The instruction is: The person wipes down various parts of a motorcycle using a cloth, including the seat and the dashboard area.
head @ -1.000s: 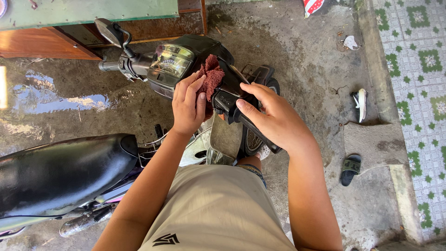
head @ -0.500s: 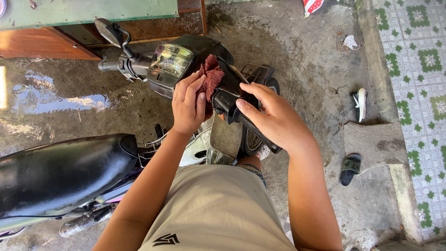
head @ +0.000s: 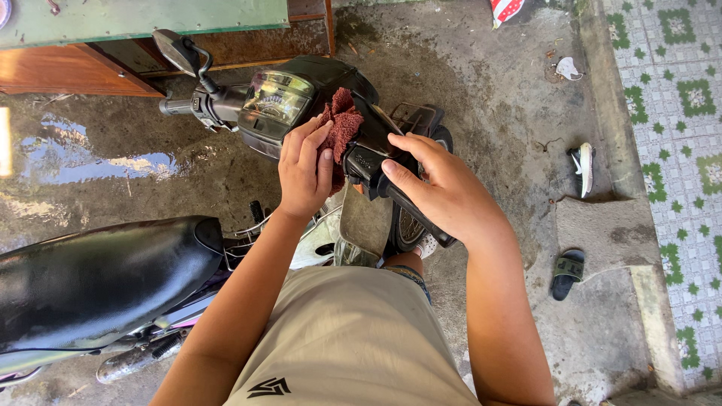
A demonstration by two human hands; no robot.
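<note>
Two hands | left hand [head: 303, 177] clutches red rag [head: 342, 124] | right hand [head: 440, 188] grips handlebar [head: 376, 162] | wet concrete floor [head: 496, 90]

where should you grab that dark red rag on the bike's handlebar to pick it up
Grip the bunched upper fold of the dark red rag, coming from above. It sticks up free over the handlebar cover, while the lower part is pinned under the left hand.

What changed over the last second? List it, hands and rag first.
Nothing visibly changed. The left hand keeps the dark red rag pressed against the motorbike's handlebar cover, and the right hand stays closed on the right handlebar grip. The instrument dial, mirror and black seat sit as before.
</note>
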